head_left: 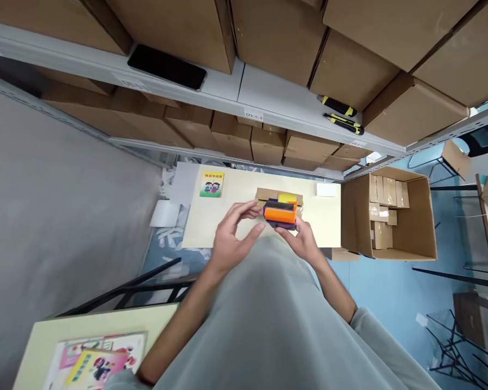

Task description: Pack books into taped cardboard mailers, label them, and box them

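In my right hand (303, 238) is an orange and dark purple boxy item (280, 215) with a black strip along its top; its exact kind I cannot make out. The thumb presses its near side at the lower right corner. My left hand (236, 230) holds nothing, its thumb and fingers apart, just left of the item. Behind the item, an open brown cardboard box (267, 193) lies on the cream table (236, 181), with something yellow (287, 197) at its edge. The item hides part of this box.
A small picture booklet (212, 184) lies at the table's left and a white slip (326, 189) at its right. A large carton (355, 216) holding several small boxes stands right. Above the table, a shelf (268, 81) bears cartons, a phone (166, 66) and two cutters (344, 123).
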`<action>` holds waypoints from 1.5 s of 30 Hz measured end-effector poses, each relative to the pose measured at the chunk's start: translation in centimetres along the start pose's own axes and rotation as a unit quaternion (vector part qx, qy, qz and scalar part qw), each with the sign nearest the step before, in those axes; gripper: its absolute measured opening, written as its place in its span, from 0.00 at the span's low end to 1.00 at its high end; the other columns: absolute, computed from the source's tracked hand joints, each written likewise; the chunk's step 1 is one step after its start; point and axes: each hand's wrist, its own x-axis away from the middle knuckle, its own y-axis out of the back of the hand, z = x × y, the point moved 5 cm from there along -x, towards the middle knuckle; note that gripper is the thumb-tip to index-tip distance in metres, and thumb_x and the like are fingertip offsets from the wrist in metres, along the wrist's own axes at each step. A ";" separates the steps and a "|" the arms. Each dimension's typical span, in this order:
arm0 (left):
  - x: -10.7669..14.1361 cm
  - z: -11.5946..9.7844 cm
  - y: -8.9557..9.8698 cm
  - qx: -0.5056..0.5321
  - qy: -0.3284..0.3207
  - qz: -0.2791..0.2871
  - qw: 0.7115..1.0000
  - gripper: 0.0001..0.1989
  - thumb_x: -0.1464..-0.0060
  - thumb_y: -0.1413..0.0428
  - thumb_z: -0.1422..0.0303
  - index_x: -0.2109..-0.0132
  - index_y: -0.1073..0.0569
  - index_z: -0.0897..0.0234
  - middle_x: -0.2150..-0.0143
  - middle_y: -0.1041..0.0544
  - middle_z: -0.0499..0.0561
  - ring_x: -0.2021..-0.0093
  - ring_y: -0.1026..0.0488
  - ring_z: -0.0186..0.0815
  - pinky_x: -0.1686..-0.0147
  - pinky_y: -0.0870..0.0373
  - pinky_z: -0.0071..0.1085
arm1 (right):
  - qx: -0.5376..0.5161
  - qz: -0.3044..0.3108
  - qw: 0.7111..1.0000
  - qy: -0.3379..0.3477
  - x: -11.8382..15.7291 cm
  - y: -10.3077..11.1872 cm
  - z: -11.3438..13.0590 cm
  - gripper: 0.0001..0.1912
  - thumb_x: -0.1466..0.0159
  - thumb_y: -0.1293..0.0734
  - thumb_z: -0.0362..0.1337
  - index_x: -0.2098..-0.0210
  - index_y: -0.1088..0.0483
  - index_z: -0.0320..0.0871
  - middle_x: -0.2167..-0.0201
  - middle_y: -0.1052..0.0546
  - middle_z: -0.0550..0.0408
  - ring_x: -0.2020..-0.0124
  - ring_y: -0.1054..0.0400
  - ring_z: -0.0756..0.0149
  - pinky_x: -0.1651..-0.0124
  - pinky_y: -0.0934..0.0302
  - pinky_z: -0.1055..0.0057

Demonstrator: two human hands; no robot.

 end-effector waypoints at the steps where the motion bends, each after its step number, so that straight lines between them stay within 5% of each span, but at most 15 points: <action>1: -0.2 -0.7 0.8 0.003 -0.007 -0.007 1.000 0.23 0.33 0.39 0.57 0.35 0.24 0.59 0.45 0.22 0.57 0.48 0.20 0.42 0.46 0.18 0.41 | 0.029 0.011 0.999 0.017 0.2 0.1 0.3 0.21 0.30 0.27 0.55 0.49 0.22 0.44 0.59 0.16 0.50 0.57 0.21 0.55 0.50 0.25 0.61; 6: -1.1 -4.5 2.9 -0.044 -0.057 0.024 0.997 0.20 0.35 0.38 0.55 0.39 0.21 0.56 0.45 0.21 0.57 0.43 0.22 0.48 0.42 0.20 0.50 | 0.151 0.062 0.970 0.178 1.2 0.8 2.0 0.04 0.25 0.32 0.39 0.56 0.26 0.46 0.63 0.20 0.50 0.61 0.25 0.58 0.55 0.29 0.64; 10: -0.9 -6.3 3.5 -0.080 -0.099 0.040 0.991 0.13 0.37 0.37 0.59 0.47 0.18 0.52 0.52 0.18 0.53 0.48 0.21 0.47 0.42 0.20 0.52 | 0.209 0.062 0.942 0.254 1.5 1.7 3.0 0.04 0.25 0.35 0.34 0.54 0.28 0.47 0.62 0.20 0.49 0.60 0.26 0.56 0.55 0.31 0.61; 16: -0.1 -6.4 3.9 -0.124 -0.115 0.047 0.984 0.08 0.38 0.34 0.59 0.52 0.17 0.50 0.55 0.16 0.50 0.53 0.20 0.45 0.46 0.19 0.48 | 0.275 0.078 0.925 0.250 1.4 2.4 3.6 0.05 0.25 0.36 0.33 0.56 0.28 0.47 0.62 0.19 0.48 0.60 0.26 0.54 0.54 0.33 0.59; 19: 0.1 -6.7 3.9 -0.155 -0.172 0.039 0.972 0.08 0.36 0.35 0.61 0.51 0.17 0.49 0.54 0.16 0.48 0.53 0.19 0.42 0.47 0.19 0.44 | 0.289 0.072 0.915 0.272 1.5 2.4 3.9 0.06 0.26 0.36 0.30 0.55 0.29 0.47 0.63 0.20 0.49 0.61 0.26 0.54 0.54 0.34 0.59; 25: -0.1 -6.8 3.7 -0.210 -0.179 0.070 0.959 0.10 0.31 0.39 0.59 0.46 0.19 0.48 0.49 0.15 0.50 0.50 0.19 0.43 0.46 0.20 0.44 | 0.341 0.051 0.901 0.265 1.9 2.3 3.6 0.05 0.26 0.36 0.31 0.59 0.31 0.47 0.68 0.23 0.52 0.65 0.29 0.55 0.60 0.34 0.61; 30: 0.1 -7.5 3.7 -0.206 -0.230 0.044 0.950 0.15 0.31 0.38 0.65 0.40 0.22 0.47 0.44 0.16 0.49 0.48 0.19 0.40 0.47 0.21 0.39 | 0.328 0.053 0.909 0.253 2.3 2.1 3.6 0.05 0.26 0.37 0.32 0.57 0.30 0.47 0.67 0.22 0.51 0.64 0.27 0.55 0.58 0.31 0.59; 35: 0.8 -7.1 3.6 -0.223 -0.209 0.052 0.951 0.13 0.29 0.40 0.65 0.41 0.21 0.45 0.49 0.15 0.47 0.52 0.19 0.39 0.48 0.21 0.38 | 0.329 0.064 0.912 0.239 2.5 2.0 3.7 0.06 0.25 0.37 0.32 0.54 0.29 0.47 0.65 0.20 0.49 0.61 0.25 0.54 0.55 0.29 0.57; 45: 1.2 -6.2 3.1 -0.223 -0.205 0.077 0.950 0.19 0.28 0.44 0.71 0.36 0.23 0.47 0.47 0.15 0.48 0.46 0.20 0.41 0.44 0.21 0.41 | 0.370 0.037 0.894 0.251 3.0 1.4 3.6 0.10 0.26 0.38 0.30 0.65 0.35 0.48 0.73 0.27 0.55 0.69 0.32 0.58 0.63 0.36 0.63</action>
